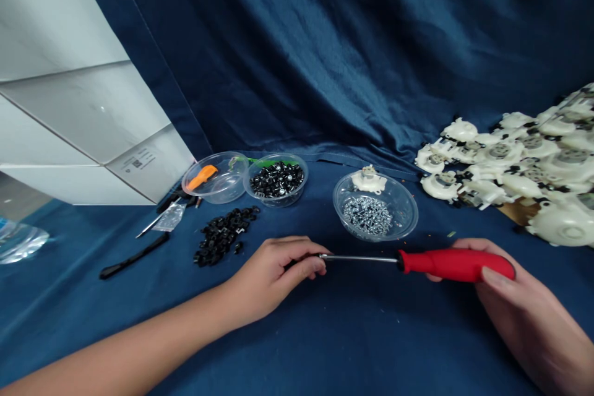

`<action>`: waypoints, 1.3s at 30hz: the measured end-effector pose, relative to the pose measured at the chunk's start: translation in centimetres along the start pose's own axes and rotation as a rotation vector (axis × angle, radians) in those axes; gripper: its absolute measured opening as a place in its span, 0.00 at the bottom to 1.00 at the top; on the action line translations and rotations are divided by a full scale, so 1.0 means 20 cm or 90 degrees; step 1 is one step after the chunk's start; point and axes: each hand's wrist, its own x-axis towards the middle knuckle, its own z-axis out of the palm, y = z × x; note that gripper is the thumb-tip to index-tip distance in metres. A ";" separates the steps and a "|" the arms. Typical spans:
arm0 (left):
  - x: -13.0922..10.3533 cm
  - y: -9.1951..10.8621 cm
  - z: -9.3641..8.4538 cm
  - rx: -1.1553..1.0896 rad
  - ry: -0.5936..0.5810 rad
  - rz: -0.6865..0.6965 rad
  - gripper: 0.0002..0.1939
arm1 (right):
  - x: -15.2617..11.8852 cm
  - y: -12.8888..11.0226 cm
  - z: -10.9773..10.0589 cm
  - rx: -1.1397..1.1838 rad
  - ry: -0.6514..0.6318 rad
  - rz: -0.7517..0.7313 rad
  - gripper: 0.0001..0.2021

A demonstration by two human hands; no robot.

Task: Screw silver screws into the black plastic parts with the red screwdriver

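One red-handled metal screwdriver (457, 264), gripped in my right fingers (499, 279), left fingers (304, 268) pinching a small black piece (314, 255) at its tip

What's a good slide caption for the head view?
Right hand grips a red-handled screwdriver, its tip at the left hand, near a bowl of screws.

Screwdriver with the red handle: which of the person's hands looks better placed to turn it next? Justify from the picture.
Probably the right hand: it holds the screwdriver by its handle. The left hand is at the tip end of the metal shaft, pinching a small dark piece, mostly hidden.
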 end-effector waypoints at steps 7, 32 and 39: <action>0.00 0.01 0.00 0.036 -0.018 0.014 0.15 | 0.01 -0.02 0.01 -0.016 0.001 0.016 0.18; 0.01 -0.01 0.00 0.097 -0.040 0.072 0.12 | 0.04 -0.05 0.00 -0.068 -0.097 0.001 0.24; 0.00 -0.01 -0.03 0.429 0.096 0.343 0.08 | 0.00 -0.12 0.10 0.098 -0.091 -0.030 0.18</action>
